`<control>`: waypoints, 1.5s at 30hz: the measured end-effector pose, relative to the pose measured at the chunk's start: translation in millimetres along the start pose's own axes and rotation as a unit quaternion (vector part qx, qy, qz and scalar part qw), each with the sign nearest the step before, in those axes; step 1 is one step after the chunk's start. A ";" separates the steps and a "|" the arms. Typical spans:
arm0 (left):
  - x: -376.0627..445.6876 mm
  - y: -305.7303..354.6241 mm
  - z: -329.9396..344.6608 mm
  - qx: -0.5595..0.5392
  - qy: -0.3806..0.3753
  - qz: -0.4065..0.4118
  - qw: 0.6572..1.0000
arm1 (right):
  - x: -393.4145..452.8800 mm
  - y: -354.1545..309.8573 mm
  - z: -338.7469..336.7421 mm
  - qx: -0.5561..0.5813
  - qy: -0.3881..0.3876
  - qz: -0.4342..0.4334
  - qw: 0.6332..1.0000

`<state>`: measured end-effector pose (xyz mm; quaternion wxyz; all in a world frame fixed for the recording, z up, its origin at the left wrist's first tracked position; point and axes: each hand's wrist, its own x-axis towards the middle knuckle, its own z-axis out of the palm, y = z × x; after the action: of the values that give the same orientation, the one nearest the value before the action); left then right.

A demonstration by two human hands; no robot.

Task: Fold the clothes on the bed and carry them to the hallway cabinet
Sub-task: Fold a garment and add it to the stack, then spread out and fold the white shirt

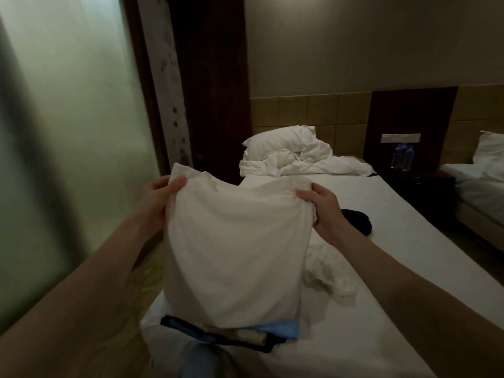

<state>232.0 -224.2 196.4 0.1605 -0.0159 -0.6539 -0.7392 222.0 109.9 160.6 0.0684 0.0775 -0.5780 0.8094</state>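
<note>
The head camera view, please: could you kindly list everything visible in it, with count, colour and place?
white cloth garment: one, white, held up over the bed's near end.
folded clothes stack: one pile, dark, cream and light blue, on the bed's near edge under the garment.
crumpled white cloth: one, white, on the bed, right of the garment.
dark garment: one, black, mid-bed behind the right hand.
white mattress bed: one, white, centre.
white pillow: one, at the headboard.
rumpled white duvet: one, beside the pillow.
clear water bottles: seemingly two, bluish, on the nightstand.
second bed: one, white, far right.
left hand: grips the garment's top left edge.
right hand: grips its top right edge.
</note>
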 end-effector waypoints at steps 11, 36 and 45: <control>125.4 -155.1 22.5 0.158 0.063 -0.117 0.979 | 106.8 141.2 -43.4 -0.161 0.139 0.163 0.963; 54.3 -258.9 58.3 0.742 -0.341 0.139 0.560 | 47.8 227.0 -41.6 -0.721 -0.248 -0.024 0.647; 70.8 -257.9 83.6 0.700 -0.308 0.149 0.627 | 70.3 207.3 -92.5 -0.582 -0.041 0.055 0.810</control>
<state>82.7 -134.2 -23.0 0.0209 -0.2229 -0.9744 0.0227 107.5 132.1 -46.4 0.0327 0.0246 -0.9465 0.3201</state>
